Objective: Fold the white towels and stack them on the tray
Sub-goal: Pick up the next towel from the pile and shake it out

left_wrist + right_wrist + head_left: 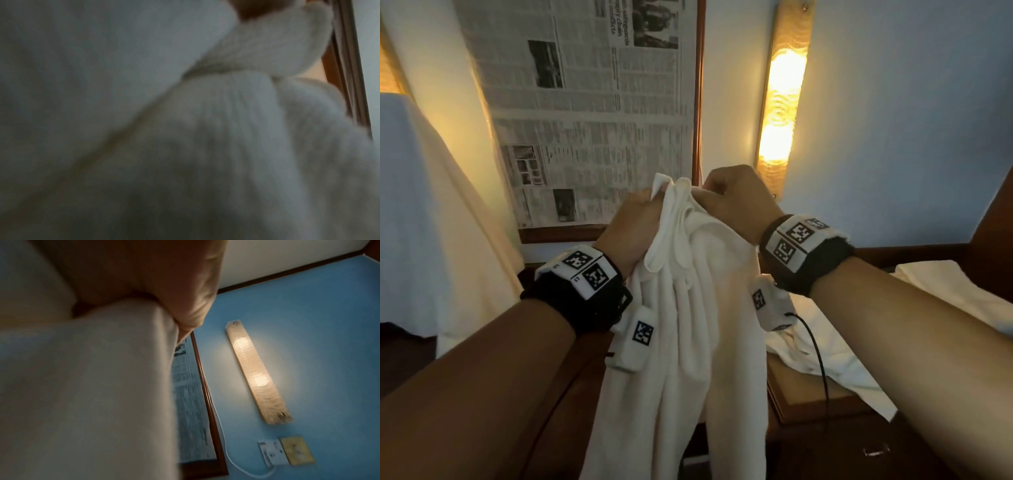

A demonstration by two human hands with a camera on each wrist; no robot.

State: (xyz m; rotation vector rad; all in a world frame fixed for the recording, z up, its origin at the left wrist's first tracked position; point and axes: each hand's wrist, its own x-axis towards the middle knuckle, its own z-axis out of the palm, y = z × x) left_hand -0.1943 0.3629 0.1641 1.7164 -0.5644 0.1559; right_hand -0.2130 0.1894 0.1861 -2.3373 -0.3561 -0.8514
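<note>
Step in hand: preparing one towel for folding; judged from the gathered cloth, no fold is made in it yet.
Held item: a soft white terry towel [681, 308], bunched at its top edge and hanging in loose vertical pleats between the two forearms, raised in the air.
Left hand [633, 226]: fingers curled round the bunched top of the towel, gripping it from the left side.
Right hand [736, 202]: fingers curled, pinching the top edge just beside the left hand; the two hands nearly touch.
Wrist views: both filled mostly by blurred white cloth; fingers are not clearly resolved there.
Other towels: loose white cloth [822, 349] lies crumpled lower right, draped over a flat tan wooden tray-like surface [801, 394]; whether this is the tray cannot be told for certain.
Surroundings: a framed newspaper sheet [592, 102] and a lit amber wall lamp [780, 102] behind the hands.
Next move calls for: locating two corners of the top edge, drawing the hands apart until the towel hangs flat, then laying it down to fold.
Caution: the lower hem is out of sight, and an uneven hang would give a crooked fold.
</note>
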